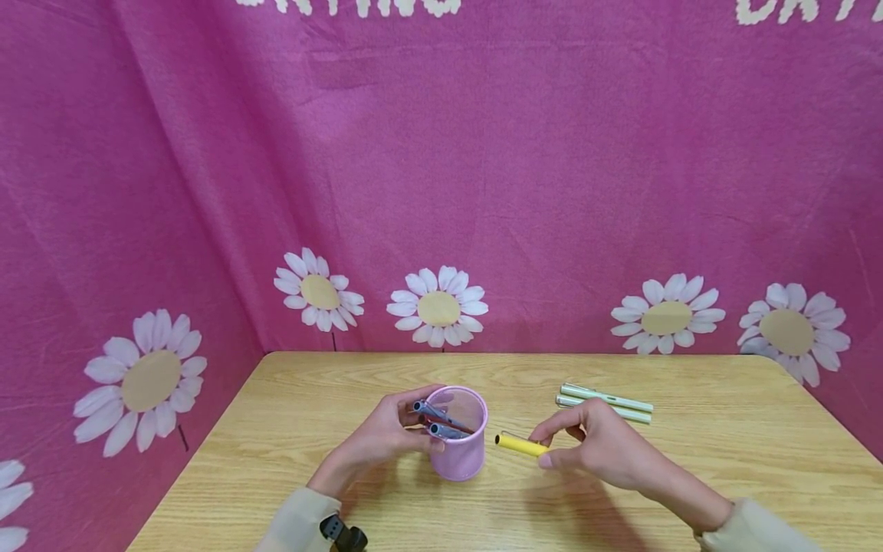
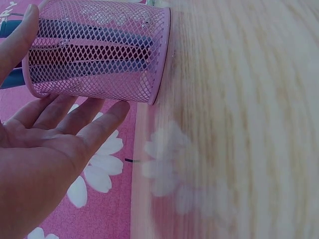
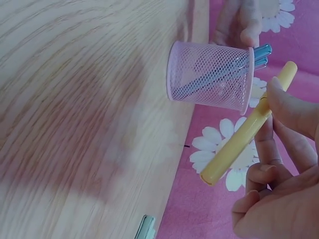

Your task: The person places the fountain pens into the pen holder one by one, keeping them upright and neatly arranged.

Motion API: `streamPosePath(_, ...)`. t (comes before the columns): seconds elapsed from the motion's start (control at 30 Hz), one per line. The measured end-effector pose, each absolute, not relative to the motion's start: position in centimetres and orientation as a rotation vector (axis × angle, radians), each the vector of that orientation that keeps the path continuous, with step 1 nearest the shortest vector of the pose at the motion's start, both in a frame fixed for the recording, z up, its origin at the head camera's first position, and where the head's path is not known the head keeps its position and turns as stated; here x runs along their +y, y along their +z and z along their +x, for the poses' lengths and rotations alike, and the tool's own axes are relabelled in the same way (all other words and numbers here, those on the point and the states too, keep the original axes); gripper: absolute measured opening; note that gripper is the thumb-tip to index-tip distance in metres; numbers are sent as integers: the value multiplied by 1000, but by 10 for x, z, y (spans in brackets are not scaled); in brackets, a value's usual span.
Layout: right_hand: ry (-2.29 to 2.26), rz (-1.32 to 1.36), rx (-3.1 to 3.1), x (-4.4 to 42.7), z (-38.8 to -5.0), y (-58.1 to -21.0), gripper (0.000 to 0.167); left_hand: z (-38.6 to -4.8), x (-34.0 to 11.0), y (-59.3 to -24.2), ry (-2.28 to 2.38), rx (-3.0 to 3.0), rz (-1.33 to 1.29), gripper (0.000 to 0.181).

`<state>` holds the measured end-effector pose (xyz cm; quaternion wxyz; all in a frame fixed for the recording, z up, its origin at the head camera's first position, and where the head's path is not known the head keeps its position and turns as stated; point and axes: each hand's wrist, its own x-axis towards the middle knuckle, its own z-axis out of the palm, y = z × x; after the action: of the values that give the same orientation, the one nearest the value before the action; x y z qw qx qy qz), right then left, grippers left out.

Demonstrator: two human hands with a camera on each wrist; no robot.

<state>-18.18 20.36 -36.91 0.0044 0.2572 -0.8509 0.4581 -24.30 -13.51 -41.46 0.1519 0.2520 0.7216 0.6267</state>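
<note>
Pinching a capped yellow pen (image 1: 516,444), the right hand (image 1: 607,448) held it aloft over the wooden table (image 1: 241,475), just right of a pink mesh pen cup (image 1: 458,461). The left hand (image 1: 379,433) gripped the upright cup near its top. Blue pens (image 1: 442,414) leaned inside it, their ends jutting out. Two pale green pens (image 1: 610,398) lay side by side beyond the right hand.

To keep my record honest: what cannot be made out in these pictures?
Head view: lettering on the cloth, cut by the top edge.
Right wrist view: part of the yellow pen, covered by the right hand.
Same view: a green pen, cut by the bottom edge.
</note>
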Motion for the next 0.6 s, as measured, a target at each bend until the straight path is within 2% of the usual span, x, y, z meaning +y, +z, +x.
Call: streamPosePath(0.6, 1508, 755, -2589, 181, -185, -353, 22, -242, -136, -413, 1782, 2066, 684, 80)
